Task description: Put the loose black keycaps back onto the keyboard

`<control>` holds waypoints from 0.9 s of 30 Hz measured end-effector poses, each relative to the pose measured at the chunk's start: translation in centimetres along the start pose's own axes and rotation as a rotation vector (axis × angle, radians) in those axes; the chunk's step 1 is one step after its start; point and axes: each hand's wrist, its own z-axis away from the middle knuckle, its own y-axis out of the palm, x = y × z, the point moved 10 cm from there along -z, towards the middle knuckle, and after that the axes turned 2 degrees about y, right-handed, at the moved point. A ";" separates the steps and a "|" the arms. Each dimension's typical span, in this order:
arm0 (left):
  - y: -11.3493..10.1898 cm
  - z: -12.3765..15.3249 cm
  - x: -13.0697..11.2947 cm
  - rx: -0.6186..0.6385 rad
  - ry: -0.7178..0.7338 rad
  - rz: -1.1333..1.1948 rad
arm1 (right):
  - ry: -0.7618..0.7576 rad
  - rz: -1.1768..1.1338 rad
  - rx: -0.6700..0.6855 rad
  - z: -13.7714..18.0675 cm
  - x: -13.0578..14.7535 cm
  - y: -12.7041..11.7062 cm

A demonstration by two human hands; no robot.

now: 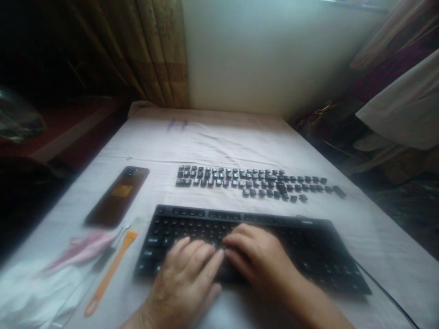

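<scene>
A black computer keyboard (308, 249) lies across the near part of the cloth, its upper left rows showing bare key sockets and some lettered keys at the left edge. My left hand (188, 269) rests over its lower left keys, fingers stretched forward. Beside it my right hand (262, 256) reaches in from the right, fingers bent and pressed together at the middle keys. The fingertips of both hands almost meet there; whatever lies under them is hidden. Beyond the keyboard, loose black keycaps (281, 187) stand in several rows.
At left are a phone (118, 196) lying face down, an orange-handled brush (113, 269), a pink cloth (82, 251) and a white cloth (30, 292). The keyboard cable (384, 292) runs off to the lower right. A curtain (161, 59) hangs behind the pale bedsheet (233, 132).
</scene>
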 end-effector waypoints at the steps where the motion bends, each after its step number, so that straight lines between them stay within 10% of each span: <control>1: 0.0 0.0 0.0 0.000 -0.001 -0.005 | 0.000 0.000 -0.005 0.0 0.1 0.0; 27: 0.0 -0.1 -0.2 0.016 -0.007 -0.018 | 0.163 -0.168 -0.025 -0.6 -1.4 -0.3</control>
